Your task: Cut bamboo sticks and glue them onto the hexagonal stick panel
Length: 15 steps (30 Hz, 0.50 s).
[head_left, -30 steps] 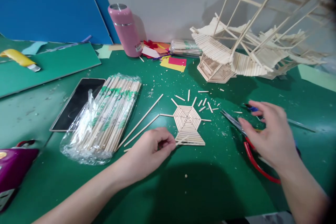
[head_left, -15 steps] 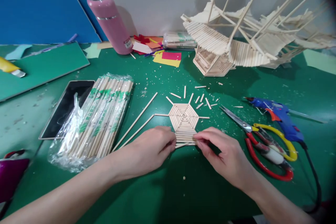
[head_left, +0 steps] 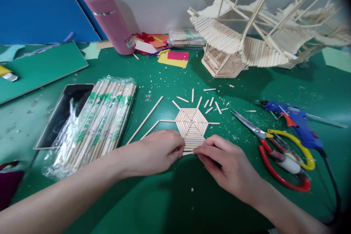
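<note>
One green tabletop [head_left: 131,208] carries all the things. Near its far edge, toward the right, stands the largest of them, a structure made of pale wooden sticks [head_left: 263,49]. Left of the middle lies a clear pack of sticks [head_left: 95,124], partly covering a dark flat slab [head_left: 61,109]. A pink bottle [head_left: 108,20] is close to the far edge, on the left. Toward the right edge there are a blue glue gun [head_left: 296,120] and, just beside it, scissors [head_left: 259,131] with red and yellow handles. Both hands meet in the middle, rather toward the near edge. The left hand [head_left: 164,150] has its fingers curled and closed on the left end of a thin stick [head_left: 188,153]; the right hand [head_left: 227,164] pinches its right end between thumb and fingers. Directly beyond this stick lies flat the web-shaped stick panel [head_left: 191,128], in the centre of the tabletop; its lower corners are hidden by the hands. Smallest are the short stick pieces [head_left: 218,107], scattered between the panel and the far edge.
</note>
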Available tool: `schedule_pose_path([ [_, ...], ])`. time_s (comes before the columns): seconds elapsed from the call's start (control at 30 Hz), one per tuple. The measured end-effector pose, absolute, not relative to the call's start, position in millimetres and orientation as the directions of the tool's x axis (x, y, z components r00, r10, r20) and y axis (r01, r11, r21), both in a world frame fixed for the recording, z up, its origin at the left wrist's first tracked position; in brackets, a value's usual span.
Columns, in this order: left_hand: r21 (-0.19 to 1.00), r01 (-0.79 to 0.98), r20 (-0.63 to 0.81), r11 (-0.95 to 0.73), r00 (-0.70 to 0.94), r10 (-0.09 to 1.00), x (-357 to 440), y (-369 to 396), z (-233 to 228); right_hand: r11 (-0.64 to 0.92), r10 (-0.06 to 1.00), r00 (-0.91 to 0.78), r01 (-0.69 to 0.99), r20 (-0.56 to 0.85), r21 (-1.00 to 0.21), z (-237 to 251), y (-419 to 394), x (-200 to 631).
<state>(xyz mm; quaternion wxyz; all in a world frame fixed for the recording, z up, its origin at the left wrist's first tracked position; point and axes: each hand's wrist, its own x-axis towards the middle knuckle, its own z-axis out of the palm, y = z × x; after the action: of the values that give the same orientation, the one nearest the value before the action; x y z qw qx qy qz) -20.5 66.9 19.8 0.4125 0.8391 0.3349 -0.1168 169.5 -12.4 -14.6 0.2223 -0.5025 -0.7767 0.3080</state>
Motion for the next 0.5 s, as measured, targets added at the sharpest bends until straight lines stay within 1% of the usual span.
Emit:
schedule_pose_path([
  [0.1,0.605,0.672,-0.487,-0.427,0.737,0.469,-18.9,68.9,19.3,0.368,0.901,-0.431,0.69,0.054,-0.624,-17.5,-12.0,167.0],
  [0.17,0.615,0.674,-0.484,-0.409,0.732,0.479,-18.4,69.8,19.6,0.394,0.894,-0.441,0.699,0.075,-0.597,-19.0,-12.0,166.2],
  [0.3,0.637,0.676,-0.465,-0.371,0.721,0.514,-18.9,69.7,20.1,0.413,0.891,-0.444,0.708,0.094,-0.573,-20.8,-12.3,165.3],
  [0.4,0.61,0.698,-0.458,-0.375,0.697,0.551,-20.7,67.4,17.8,0.416,0.893,-0.438,0.719,0.102,-0.557,-21.4,-12.2,164.1],
  [0.5,0.594,0.699,-0.419,-0.399,0.692,0.588,-23.5,64.9,14.0,0.421,0.893,-0.439,0.728,0.104,-0.541,-21.6,-11.9,162.9],
])
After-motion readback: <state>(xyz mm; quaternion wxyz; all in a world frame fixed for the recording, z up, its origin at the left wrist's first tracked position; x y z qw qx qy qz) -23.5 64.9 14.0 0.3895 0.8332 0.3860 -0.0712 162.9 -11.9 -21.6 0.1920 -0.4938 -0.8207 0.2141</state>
